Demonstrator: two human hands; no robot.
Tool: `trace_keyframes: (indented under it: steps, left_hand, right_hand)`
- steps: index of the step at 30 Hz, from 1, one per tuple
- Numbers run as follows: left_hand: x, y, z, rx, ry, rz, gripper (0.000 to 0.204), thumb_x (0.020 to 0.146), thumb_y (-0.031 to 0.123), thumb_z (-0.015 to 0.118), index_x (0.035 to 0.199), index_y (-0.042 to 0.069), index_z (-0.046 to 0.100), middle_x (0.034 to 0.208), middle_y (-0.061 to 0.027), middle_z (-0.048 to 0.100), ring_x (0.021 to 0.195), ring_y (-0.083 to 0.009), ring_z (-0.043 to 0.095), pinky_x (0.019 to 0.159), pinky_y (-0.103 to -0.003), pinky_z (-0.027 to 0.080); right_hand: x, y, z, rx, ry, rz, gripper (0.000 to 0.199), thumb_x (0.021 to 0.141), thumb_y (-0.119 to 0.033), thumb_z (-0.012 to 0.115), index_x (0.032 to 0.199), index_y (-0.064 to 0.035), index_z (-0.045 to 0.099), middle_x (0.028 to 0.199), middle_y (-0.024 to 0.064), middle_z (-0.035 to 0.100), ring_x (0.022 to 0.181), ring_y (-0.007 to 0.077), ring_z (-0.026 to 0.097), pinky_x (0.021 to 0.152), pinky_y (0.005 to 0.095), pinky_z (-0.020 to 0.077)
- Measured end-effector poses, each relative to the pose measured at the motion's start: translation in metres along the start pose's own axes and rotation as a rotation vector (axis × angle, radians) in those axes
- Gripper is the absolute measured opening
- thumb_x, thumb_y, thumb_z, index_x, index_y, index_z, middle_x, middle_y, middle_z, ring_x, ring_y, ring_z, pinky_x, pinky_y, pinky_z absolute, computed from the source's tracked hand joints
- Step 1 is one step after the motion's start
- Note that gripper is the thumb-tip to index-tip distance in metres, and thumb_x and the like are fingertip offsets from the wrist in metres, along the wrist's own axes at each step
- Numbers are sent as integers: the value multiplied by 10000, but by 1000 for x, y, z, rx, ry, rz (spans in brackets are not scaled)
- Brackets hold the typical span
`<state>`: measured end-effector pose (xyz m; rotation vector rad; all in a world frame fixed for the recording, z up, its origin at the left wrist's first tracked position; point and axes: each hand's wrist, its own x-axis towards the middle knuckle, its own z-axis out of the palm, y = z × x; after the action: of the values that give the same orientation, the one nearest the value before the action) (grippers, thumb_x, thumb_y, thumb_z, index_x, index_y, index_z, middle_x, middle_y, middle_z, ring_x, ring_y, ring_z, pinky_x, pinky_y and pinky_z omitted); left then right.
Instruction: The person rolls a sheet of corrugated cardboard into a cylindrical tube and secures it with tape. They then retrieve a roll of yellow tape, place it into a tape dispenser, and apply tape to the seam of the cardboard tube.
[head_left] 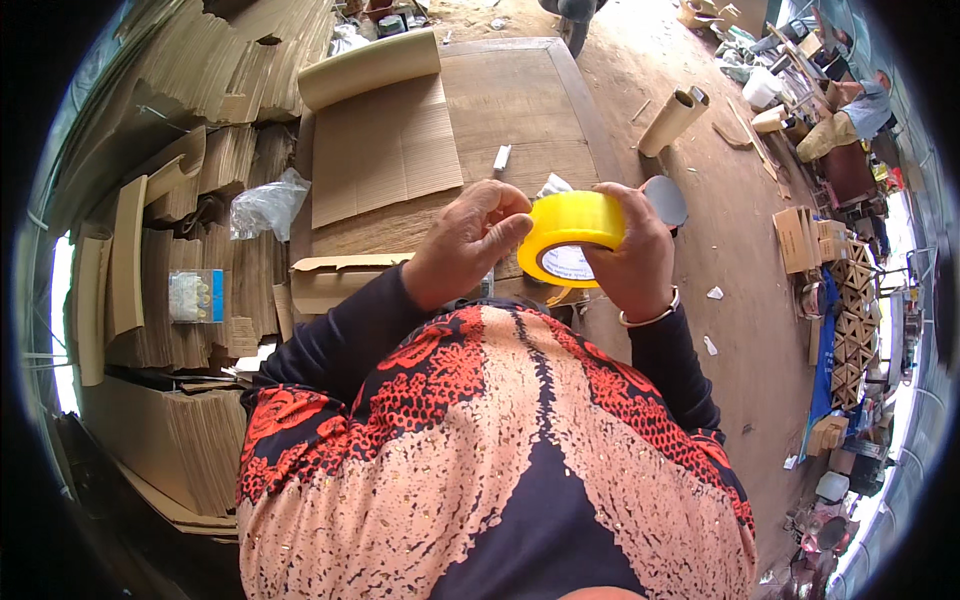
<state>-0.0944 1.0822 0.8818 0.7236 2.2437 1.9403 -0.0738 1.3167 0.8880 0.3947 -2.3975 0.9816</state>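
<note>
Head view: yellow tape roll (577, 217) is right of the cardboard sheet (385, 150), right hand (645, 255) wrapped round its right side, left hand (462, 238) pinched nearly closed at its left edge, can't tell on what. Probably lightish, stiff, slick, so grip rim plus core.

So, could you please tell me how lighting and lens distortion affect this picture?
Head view: white glare at the left and right edges; head view: fisheye bending toward the rim, with black corners; head view: the yellow tape roll looks brightly lit, fairly sharp.
</note>
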Motion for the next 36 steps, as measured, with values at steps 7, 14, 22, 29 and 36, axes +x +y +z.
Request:
trace_keyframes:
  steps: [7,14,22,29,36]
  left_hand:
    - [5,-9,11,278,120,133,166,1023,158,649,994,2,604,840,-49,599,768,-138,586,674,-313,509]
    - [9,-22,0,-405,-33,-187,177,1080,216,560,1036,44,570,830,4,539,727,-99,513,663,-254,457]
    - [11,-32,-1,-896,-102,-476,194,1071,246,568,1052,56,599,885,-7,574,779,-108,528,715,-250,454]
    - [16,-55,6,-786,17,-404,294,1093,351,507,1025,75,582,925,-7,574,822,-111,540,767,-268,465]
    - [38,-52,31,-254,231,-192,123,1040,137,632,991,54,556,880,7,599,792,-55,552,706,-236,504]
  right_hand:
    - [-5,-15,8,-195,145,-61,435,723,-111,789,1139,-113,662,1000,106,686,859,328,700,719,408,562]
    - [-16,-4,16,-71,174,-118,537,660,22,799,1164,-58,634,1049,138,671,972,336,677,863,379,553]
    - [-53,37,36,206,87,116,566,744,7,802,1255,-40,565,1128,116,641,1008,241,663,925,348,538]
    - [-41,42,35,329,70,100,489,739,-62,822,1184,-29,621,1093,148,623,1046,345,615,908,412,500]
    - [-35,45,33,231,105,63,623,686,-52,854,1231,-42,552,1120,149,597,1043,313,630,908,398,523]
